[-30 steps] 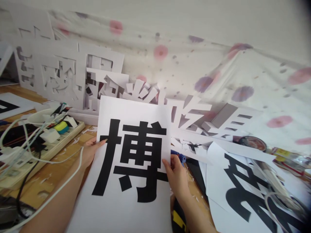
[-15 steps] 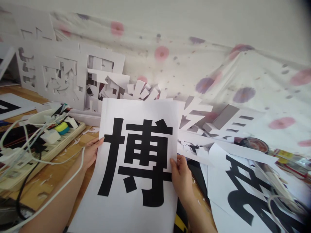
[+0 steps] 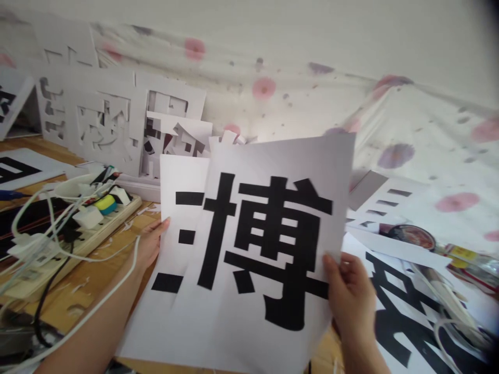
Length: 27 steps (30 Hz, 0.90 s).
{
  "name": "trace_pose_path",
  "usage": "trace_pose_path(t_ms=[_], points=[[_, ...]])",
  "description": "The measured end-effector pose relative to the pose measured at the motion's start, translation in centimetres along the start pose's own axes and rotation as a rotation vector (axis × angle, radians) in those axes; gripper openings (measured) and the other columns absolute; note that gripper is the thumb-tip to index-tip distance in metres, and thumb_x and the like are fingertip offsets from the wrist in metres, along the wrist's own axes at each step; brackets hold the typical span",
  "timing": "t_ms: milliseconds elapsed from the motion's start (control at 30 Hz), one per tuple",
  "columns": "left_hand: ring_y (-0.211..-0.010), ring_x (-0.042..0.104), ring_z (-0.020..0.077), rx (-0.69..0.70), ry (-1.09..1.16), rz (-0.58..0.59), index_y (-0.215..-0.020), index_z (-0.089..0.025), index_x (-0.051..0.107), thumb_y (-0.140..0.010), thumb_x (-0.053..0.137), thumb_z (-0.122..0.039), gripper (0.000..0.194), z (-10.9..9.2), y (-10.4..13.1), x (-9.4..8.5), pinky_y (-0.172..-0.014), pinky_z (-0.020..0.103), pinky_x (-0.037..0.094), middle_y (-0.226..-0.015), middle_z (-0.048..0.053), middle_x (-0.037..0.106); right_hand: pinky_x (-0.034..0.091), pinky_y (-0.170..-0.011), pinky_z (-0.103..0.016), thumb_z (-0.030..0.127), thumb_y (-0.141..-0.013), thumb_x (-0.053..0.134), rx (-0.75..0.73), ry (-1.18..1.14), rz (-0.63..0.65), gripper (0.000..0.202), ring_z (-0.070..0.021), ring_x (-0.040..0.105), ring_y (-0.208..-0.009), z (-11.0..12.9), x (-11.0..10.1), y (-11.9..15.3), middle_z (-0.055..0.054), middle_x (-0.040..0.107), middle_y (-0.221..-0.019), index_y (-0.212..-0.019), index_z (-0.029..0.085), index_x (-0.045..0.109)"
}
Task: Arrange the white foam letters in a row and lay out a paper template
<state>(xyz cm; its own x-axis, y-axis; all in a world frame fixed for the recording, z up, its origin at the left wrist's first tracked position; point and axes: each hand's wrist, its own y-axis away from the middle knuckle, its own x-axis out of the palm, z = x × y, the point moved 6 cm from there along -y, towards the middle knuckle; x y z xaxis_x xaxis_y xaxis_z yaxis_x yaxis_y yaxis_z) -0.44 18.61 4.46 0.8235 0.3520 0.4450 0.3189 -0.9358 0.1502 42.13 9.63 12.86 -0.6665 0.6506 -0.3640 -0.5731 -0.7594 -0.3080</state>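
My right hand (image 3: 351, 296) grips the right edge of a white paper sheet (image 3: 273, 332) printed with a large black Chinese character, lifted and shifted to the right. Under it lies a second printed sheet (image 3: 177, 182), whose left edge my left hand (image 3: 150, 241) holds with the thumb on top. Only a strip of that lower sheet's black strokes shows past the top sheet.
White foam boards (image 3: 97, 117) with cut-out characters lean on the floral-cloth wall. A power strip (image 3: 78, 228) with plugs and white cables sits at left on the wooden table (image 3: 83, 293). More printed sheets (image 3: 405, 322), a round tin (image 3: 415, 236) and cables lie at right.
My right hand has pulled the top sheet up and to the right, uncovering a second printed sheet beneath. My left hand stays on the left edge.
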Motion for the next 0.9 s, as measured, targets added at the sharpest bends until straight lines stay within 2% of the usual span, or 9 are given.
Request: trace_pose_path(t_ms=[167,267,333,467,567,667,900], points=[[-0.068,0.070,0.0163,-0.008,-0.008,-0.029,-0.080,-0.019,0.072,-0.075,0.068,-0.014,0.008,0.0,0.2,0.1,-0.062,0.021,0.059,-0.077,0.002,0.074,0.039,-0.044,-0.022,0.043,-0.065,0.072,0.001,-0.281,-0.161,0.029,-0.0094,0.048,-0.048,0.5,-5.1,-2.4,0.006,0.053,-0.060,-0.079,0.022,0.057],[-0.062,0.069,0.0141,-0.012,-0.013,-0.049,-0.079,-0.020,0.071,-0.076,0.066,-0.012,0.010,0.0,0.2,0.0,-0.059,0.019,0.058,-0.075,0.001,0.074,0.035,-0.034,-0.022,0.038,-0.064,0.073,0.080,-0.304,-0.249,0.023,-0.0085,0.043,-0.039,0.5,-7.7,-2.9,0.006,0.051,-0.056,-0.074,0.025,0.056],[-0.061,0.069,0.0144,-0.013,-0.020,-0.052,-0.080,-0.020,0.071,-0.076,0.066,-0.011,0.011,0.1,0.1,-0.1,-0.058,0.020,0.058,-0.076,0.001,0.074,0.031,-0.030,-0.021,0.037,-0.066,0.071,0.134,-0.307,-0.238,0.017,-0.0074,0.043,-0.035,0.3,-8.6,-3.2,0.005,0.053,-0.055,-0.073,0.029,0.059],[-0.059,0.069,0.0158,-0.012,-0.046,-0.080,-0.083,-0.018,0.071,-0.076,0.066,-0.010,0.012,0.3,0.1,-0.3,-0.056,0.022,0.058,-0.072,0.001,0.074,0.039,-0.032,-0.023,0.038,-0.064,0.070,0.228,-0.300,-0.086,0.016,-0.0118,0.054,-0.040,-0.5,-8.4,-3.7,0.002,0.061,-0.058,-0.076,0.030,0.063],[-0.057,0.068,0.0162,-0.007,-0.069,-0.110,-0.082,-0.018,0.071,-0.074,0.068,-0.010,0.012,0.3,0.1,-0.5,-0.054,0.022,0.057,-0.069,0.001,0.073,0.046,-0.034,-0.027,0.040,-0.056,0.074,0.290,-0.331,-0.066,0.028,-0.0161,0.058,-0.044,-1.2,-7.7,-3.8,0.001,0.064,-0.059,-0.078,0.027,0.064],[-0.057,0.068,0.0157,-0.003,-0.091,-0.133,-0.082,-0.017,0.071,-0.073,0.069,-0.011,0.011,0.2,0.2,-0.6,-0.052,0.021,0.055,-0.070,0.001,0.073,0.047,-0.038,-0.025,0.038,-0.055,0.076,0.340,-0.379,-0.029,0.030,-0.0136,0.056,-0.043,-1.5,-6.6,-3.6,0.002,0.063,-0.058,-0.079,0.026,0.064],[-0.059,0.069,0.0176,0.020,-0.104,-0.146,-0.081,-0.018,0.070,-0.072,0.071,-0.016,0.010,0.3,0.1,-0.8,-0.053,0.023,0.056,-0.071,0.002,0.074,0.047,-0.039,-0.025,0.043,-0.061,0.074,0.243,-0.385,0.033,0.033,-0.0148,0.056,-0.046,-1.1,-4.6,-3.4,0.004,0.062,-0.061,-0.086,0.025,0.061]])
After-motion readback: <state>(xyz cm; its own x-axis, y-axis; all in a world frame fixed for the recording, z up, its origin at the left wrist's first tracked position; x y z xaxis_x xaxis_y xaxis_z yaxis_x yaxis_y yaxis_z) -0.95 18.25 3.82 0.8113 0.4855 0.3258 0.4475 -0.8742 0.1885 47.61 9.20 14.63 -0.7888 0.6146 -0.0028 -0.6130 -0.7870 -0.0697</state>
